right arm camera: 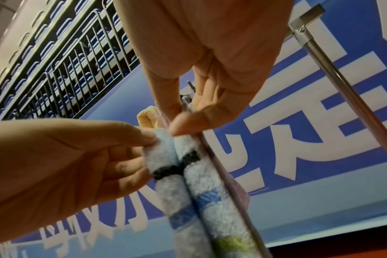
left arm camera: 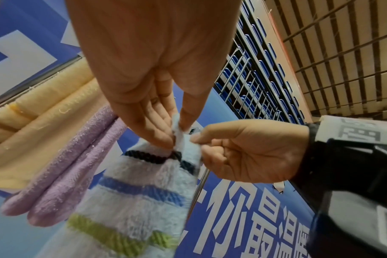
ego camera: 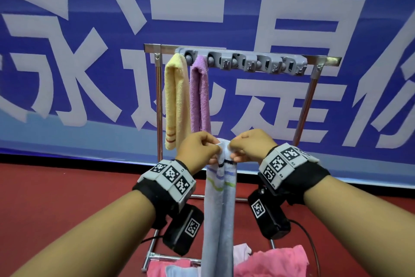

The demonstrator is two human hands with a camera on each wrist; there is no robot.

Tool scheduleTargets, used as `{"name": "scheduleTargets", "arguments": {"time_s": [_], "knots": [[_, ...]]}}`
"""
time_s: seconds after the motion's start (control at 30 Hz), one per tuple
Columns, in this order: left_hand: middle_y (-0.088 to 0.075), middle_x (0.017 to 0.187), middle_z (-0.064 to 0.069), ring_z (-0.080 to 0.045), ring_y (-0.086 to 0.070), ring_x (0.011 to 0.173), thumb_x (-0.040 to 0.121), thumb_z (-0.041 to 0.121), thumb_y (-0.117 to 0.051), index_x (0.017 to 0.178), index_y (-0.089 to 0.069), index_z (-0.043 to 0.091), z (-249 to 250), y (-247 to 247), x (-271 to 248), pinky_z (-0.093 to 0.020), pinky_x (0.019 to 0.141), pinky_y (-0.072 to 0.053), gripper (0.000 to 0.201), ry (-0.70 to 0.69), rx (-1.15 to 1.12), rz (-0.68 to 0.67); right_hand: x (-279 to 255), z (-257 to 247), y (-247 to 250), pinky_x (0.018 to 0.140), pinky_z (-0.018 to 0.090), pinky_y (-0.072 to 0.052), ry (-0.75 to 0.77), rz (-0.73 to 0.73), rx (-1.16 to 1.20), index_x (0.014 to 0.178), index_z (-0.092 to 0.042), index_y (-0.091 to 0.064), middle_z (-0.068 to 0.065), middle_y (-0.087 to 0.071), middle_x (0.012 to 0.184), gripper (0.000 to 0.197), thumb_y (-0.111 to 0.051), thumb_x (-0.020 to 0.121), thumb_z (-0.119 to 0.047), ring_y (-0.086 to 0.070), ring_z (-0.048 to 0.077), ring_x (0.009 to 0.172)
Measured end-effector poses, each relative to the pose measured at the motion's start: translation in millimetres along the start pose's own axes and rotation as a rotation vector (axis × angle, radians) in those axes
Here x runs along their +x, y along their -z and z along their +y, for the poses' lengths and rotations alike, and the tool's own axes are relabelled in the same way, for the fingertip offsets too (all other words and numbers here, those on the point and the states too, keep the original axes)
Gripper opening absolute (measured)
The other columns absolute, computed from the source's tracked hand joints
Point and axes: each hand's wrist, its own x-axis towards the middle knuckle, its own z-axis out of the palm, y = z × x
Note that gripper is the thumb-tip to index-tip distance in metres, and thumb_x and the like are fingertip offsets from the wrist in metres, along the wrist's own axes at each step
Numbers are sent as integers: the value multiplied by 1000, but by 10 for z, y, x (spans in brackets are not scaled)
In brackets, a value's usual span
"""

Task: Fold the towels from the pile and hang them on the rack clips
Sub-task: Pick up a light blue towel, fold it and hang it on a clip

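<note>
— Pale blue terry, that's the cloth in hand: a long light-blue towel with a black, a blue and a green stripe, folded lengthwise and hanging straight down in front of the metal rack.

— Who has it?

— Both. The left hand pinches the towel's top edge between thumb and fingertips, a narrow grip closed on the cloth. The right hand pinches the same top edge just beside it; its grip is likewise tight on the towel.

— And the rack?

— A chrome tube-frame rack stands on the red floor, with a grey plastic strip of clips along its top bar. A folded yellow terry towel hangs from the clip at the strip's left end, and a folded lilac terry towel from the next clip, touching it. The clips to the right hold nothing.

— The pile?

— A heap of pink and pale cloths lies at the rack's base, below the hands.

— Behind?

— A blue banner with large white characters.
</note>
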Motion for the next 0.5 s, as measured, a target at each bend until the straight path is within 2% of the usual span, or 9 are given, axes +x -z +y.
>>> {"name": "scheduleTargets", "arguments": {"time_s": [0.07,0.1,0.2,0.27,0.33,0.4,0.5], "knots": [[-65,80,-18,-35,-67,81,78,-5,-62,77,-63,9,-12,-4,-12,-51,79,-57,15,-7,3,-3,-1,1,-28,73,32,-58,7,-63,38,71,0,-64,13,-63,62,13,-55,77,7,-65,25,67],[-65,81,-19,-36,-67,83,78,-5,-63,78,-64,9,-17,-1,-17,-52,78,-57,14,-10,4,-1,-4,1,-33,71,31,-58,18,-73,21,73,-1,-64,13,-63,63,13,-55,78,7,-65,25,67],[-65,74,-14,-32,-66,78,76,2,-70,74,-64,13,-47,20,-18,-54,77,-57,12,-25,17,14,-6,19,-24,48,20,-47,50,-64,-70,81,-5,-65,10,-63,66,9,-58,81,1,-63,17,61],[-66,74,-15,-33,-68,78,74,8,-74,74,-65,14,-38,14,-30,-53,76,-57,11,-36,26,13,6,39,-22,46,19,-42,60,-55,-107,80,-7,-66,8,-64,65,7,-61,82,-3,-62,14,59],[-68,77,-16,-35,-69,83,74,12,-77,76,-65,13,-14,-3,-41,-51,76,-58,12,-50,36,15,20,47,-37,50,20,-44,61,-53,-95,77,-8,-67,10,-64,67,8,-62,82,-3,-61,17,62],[-70,77,-15,-34,-69,82,74,15,-79,78,-66,12,-7,-11,-36,-49,77,-58,13,-64,57,22,14,38,-66,57,23,-51,62,-75,-31,75,-6,-66,14,-63,70,11,-60,82,0,-58,20,62],[-71,79,-15,-33,-70,82,74,15,-78,81,-68,12,-31,6,-26,-49,79,-57,13,-53,54,8,-1,49,-92,79,35,-58,89,-116,2,74,-6,-67,21,-66,77,12,-60,79,3,-62,23,67]]}}
